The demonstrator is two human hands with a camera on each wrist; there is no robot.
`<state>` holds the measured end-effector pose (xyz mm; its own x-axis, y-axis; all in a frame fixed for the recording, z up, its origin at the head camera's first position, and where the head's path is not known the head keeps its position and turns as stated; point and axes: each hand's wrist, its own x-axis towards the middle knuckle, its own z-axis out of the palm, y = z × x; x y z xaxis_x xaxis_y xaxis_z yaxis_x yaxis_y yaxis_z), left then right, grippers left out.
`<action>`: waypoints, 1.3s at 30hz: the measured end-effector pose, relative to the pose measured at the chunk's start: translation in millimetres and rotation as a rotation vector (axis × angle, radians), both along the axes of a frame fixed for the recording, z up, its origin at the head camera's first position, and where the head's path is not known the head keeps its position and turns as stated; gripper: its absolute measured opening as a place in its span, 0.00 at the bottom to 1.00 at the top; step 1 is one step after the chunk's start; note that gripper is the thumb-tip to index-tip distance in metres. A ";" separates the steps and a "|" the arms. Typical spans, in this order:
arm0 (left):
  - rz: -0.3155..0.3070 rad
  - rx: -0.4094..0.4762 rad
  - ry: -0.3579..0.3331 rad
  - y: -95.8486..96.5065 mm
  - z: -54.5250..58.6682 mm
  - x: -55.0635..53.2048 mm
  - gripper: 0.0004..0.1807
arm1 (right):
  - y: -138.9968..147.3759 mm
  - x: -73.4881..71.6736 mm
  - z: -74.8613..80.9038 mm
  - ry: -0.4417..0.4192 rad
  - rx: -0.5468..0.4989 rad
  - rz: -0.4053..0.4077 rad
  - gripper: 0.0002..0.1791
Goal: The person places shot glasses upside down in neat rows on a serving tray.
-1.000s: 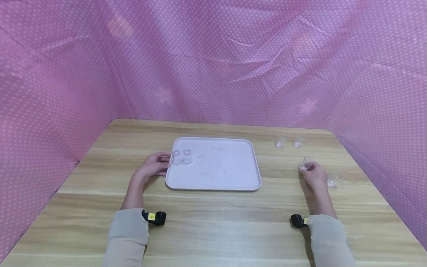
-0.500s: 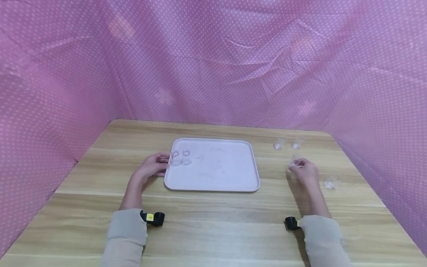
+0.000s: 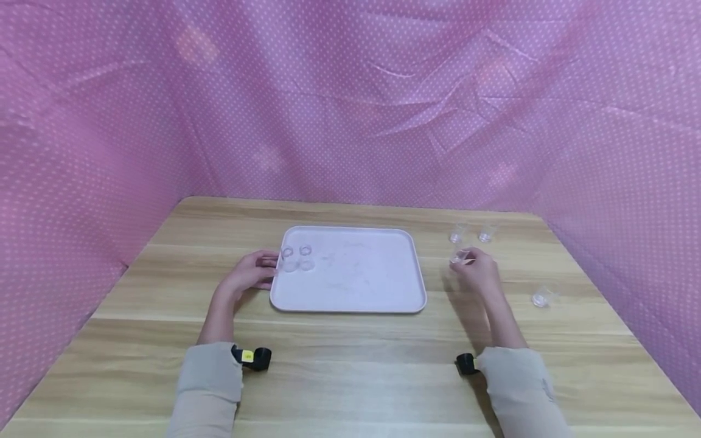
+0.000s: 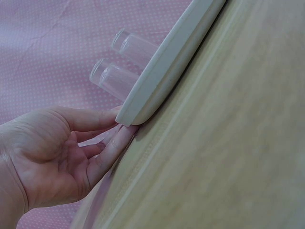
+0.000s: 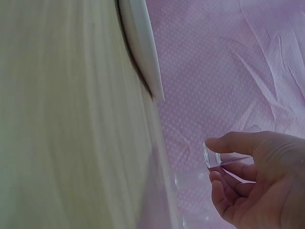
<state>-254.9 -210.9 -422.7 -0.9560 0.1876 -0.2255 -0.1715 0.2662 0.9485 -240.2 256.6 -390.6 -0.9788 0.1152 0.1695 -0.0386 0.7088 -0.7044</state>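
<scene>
My right hand (image 3: 477, 271) pinches a small clear shot glass (image 5: 213, 155) between thumb and fingers. In the head view it is raised over the table, to the right of the white tray (image 3: 361, 274). The glass's thick base points down toward the wood. At the tray's left side, my left hand (image 3: 252, 272) grips the rim, with the thumb on the edge and fingers beneath it in the left wrist view. Two more shot glasses (image 4: 114, 78) stand base up at the tray's left end, close to that hand.
Behind the right hand, two upright shot glasses (image 3: 456, 234) stand on the wooden table (image 3: 350, 371). Another shot glass (image 3: 541, 298) stands to its right. A pink dotted cloth (image 3: 350, 109) hangs around the table's back and sides.
My right hand has moved left toward the tray, carrying the shot glass away from the lone glass at the right. The left hand stays at the tray's rim.
</scene>
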 end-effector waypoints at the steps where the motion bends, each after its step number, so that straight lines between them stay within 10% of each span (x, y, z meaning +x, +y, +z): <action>1: 0.001 0.002 -0.001 0.0 -0.1 -0.1 0.27 | -3.2 -1.2 0.6 0.001 0.001 0.009 0.20; 39: -0.009 0.017 -0.001 -1.2 0.2 -0.3 0.28 | -135.8 -41.8 28.2 -0.006 0.032 0.317 0.19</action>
<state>-255.3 -212.1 -422.4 -0.9540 0.1999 -0.2235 -0.1704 0.2521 0.9526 -282.0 120.8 -362.3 -0.9659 -0.2014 0.1624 -0.2574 0.6842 -0.6824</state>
